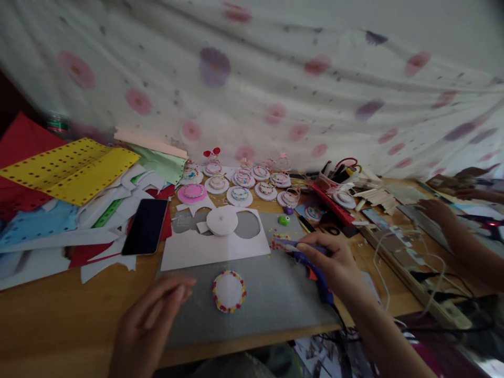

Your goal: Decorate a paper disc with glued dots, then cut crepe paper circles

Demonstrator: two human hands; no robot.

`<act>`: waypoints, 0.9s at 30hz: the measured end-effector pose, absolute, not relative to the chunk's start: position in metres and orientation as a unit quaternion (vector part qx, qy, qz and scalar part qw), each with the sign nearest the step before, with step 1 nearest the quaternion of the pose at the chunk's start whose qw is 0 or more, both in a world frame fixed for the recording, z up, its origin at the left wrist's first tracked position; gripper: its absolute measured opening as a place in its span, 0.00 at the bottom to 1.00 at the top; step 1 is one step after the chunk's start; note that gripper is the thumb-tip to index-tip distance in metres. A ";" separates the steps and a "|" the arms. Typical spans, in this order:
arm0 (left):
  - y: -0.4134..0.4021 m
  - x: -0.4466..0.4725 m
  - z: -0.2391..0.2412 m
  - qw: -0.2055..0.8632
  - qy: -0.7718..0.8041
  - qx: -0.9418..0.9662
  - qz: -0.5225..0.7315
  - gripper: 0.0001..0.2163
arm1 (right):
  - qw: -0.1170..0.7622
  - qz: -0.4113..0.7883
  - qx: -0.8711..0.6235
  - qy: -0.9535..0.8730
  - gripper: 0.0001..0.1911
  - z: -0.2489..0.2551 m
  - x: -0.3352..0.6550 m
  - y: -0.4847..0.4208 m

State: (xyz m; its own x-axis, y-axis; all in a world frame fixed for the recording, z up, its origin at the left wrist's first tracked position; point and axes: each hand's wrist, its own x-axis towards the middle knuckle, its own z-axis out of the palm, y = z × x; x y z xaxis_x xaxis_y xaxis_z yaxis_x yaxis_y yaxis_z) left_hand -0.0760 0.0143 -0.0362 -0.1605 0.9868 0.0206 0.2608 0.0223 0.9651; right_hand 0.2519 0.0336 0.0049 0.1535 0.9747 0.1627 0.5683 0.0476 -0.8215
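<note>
My right hand [328, 257] pinches a slim purple tool that looks like tweezers [317, 247], its tip over small red and yellow beads [280, 241] on the grey mat [271, 294]. Just beneath this hand lies a blue glue gun [321, 278] with an orange trigger. At the left side of the mat, my left hand [151, 315] has its fingers curled, thumb and fingertips close together, with nothing visible in them. Between my hands a white disc [229, 292] lies flat, ringed with red and yellow beads. Behind it, a white paper disc [221, 220] rests on a cut-out white sheet [216, 249].
Several decorated mini hats [240, 195] stand at the back. A phone [145, 227] and coloured sheets [71, 168] cover the left. A power strip [417, 278] with cables runs along the right, beside another person's hand [435, 212]. A green figure [283, 220] stands near the beads.
</note>
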 end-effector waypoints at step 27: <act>-0.014 -0.019 0.027 0.488 0.465 0.514 0.531 0.07 | 0.473 0.364 -0.510 -0.619 0.04 0.020 0.188 -0.021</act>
